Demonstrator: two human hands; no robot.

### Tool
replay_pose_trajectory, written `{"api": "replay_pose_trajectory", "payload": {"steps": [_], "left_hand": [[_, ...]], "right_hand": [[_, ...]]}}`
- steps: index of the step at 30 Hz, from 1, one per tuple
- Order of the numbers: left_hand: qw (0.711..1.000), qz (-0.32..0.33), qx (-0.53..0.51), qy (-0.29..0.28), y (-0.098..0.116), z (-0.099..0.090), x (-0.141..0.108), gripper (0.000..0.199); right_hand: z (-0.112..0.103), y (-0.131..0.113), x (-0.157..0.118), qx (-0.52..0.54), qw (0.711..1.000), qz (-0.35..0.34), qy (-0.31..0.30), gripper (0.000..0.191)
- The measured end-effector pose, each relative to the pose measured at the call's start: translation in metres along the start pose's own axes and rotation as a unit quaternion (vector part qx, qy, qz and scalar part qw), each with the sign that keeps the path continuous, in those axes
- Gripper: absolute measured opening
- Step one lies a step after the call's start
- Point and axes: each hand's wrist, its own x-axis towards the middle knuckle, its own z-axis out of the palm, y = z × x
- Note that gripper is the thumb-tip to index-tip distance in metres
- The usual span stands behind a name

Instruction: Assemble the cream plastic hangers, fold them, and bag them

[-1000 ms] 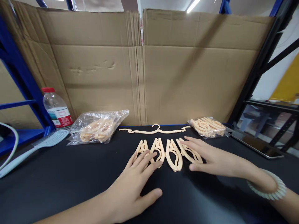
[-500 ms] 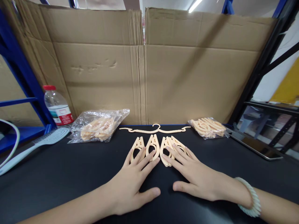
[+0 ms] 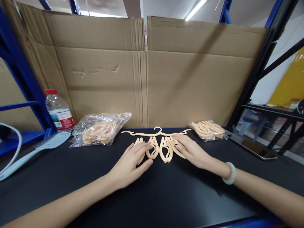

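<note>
Cream folding hangers lie folded in a row on the black tabletop (image 3: 152, 193). My left hand (image 3: 129, 166) rests over the leftmost one, fingers stretched, fingertips reaching a second folded hanger (image 3: 149, 154); most of the leftmost one is hidden. Another folded hanger (image 3: 162, 154) shows uncovered in the middle. My right hand (image 3: 195, 152) lies open across the rightmost folded hanger (image 3: 176, 148), partly covering it. Behind the row, an unfolded hanger (image 3: 147, 135) lies with its hook pointing to the back, and my right fingertips are close to its right arm.
Plastic-bagged hangers stand at left (image 3: 98, 131) and right (image 3: 209, 129). Farther left are a bottle (image 3: 62, 118) with a red cap and a pale hairbrush (image 3: 35, 150). A dark flat tablet-like object (image 3: 251, 147) lies at right. Cardboard panels (image 3: 106, 72) form the back wall.
My right hand has moved forward, toward the unfolded hanger, uncovering the middle folded hanger. My left hand has shifted left and a little forward. The view has tilted slightly.
</note>
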Motion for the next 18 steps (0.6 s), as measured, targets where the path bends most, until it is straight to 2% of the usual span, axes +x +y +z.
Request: {"api": "replay_pose_trajectory", "payload": {"steps": [4,8,11,18], "left_hand": [[0.993,-0.045,-0.056,0.098,-0.024,-0.004,0.009,0.038],[0.976,-0.129,-0.126,0.123,-0.042,-0.004,0.012,0.036],[0.965,-0.160,-0.165,0.129,-0.046,-0.002,0.012,0.033],[0.968,-0.146,-0.157,0.132,-0.041,-0.003,0.011,0.029]], "right_hand": [[0.001,0.052,0.023,-0.051,0.997,0.043,0.043,0.033],[0.011,0.086,0.039,-0.065,0.997,0.027,0.032,0.033],[0.022,0.095,0.042,-0.068,0.997,0.014,0.020,0.027],[0.029,0.101,0.038,-0.062,0.998,0.009,0.019,0.022]]}}
